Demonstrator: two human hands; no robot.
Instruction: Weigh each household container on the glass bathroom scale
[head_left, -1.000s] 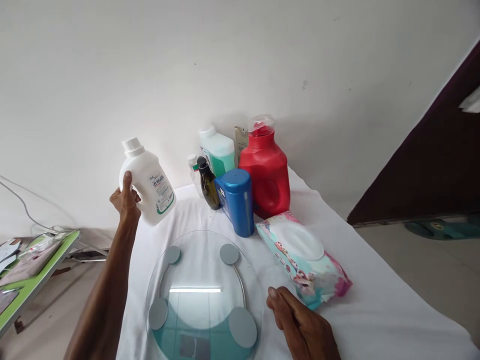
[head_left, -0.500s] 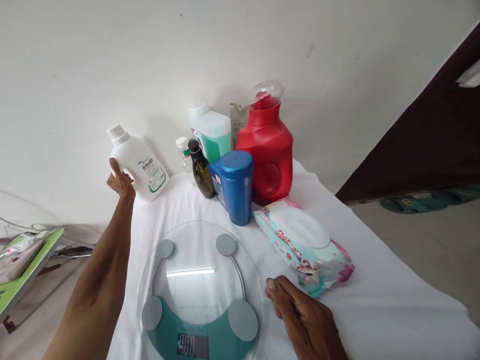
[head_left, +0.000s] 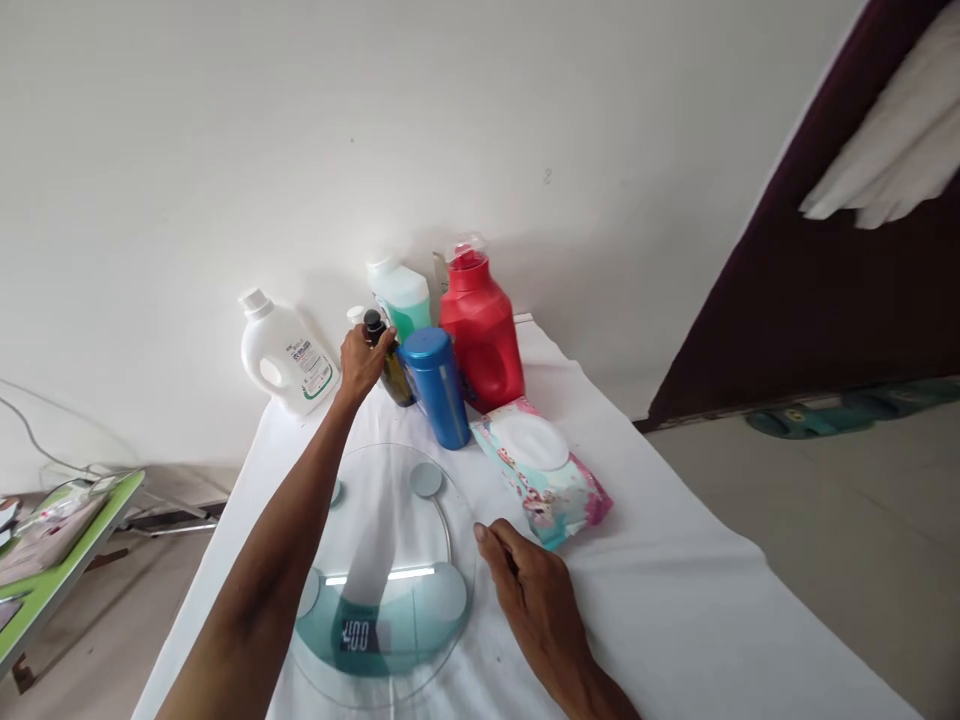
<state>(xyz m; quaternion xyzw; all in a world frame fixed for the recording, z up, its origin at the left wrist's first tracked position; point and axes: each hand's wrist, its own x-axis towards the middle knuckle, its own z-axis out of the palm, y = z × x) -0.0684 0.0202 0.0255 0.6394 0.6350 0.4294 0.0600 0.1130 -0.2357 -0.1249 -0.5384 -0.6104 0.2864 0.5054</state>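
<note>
We find the left hand (head_left: 361, 362) beyond the scale (head_left: 401, 545), partly closed at the neck of the dark bottle (head_left: 396, 382) – firmness of grip, we cannot tell. The right hand (head_left: 531, 590) is curled into a loose fist beside the scale's right edge, nothing visible in it. Beyond the scale we note the blue tub (head_left: 439, 390), with the red jug (head_left: 484, 340) behind; the white bottle (head_left: 294, 352) stands upright, far left. The wipes (head_left: 541, 465) lie to the scale's right.
</note>
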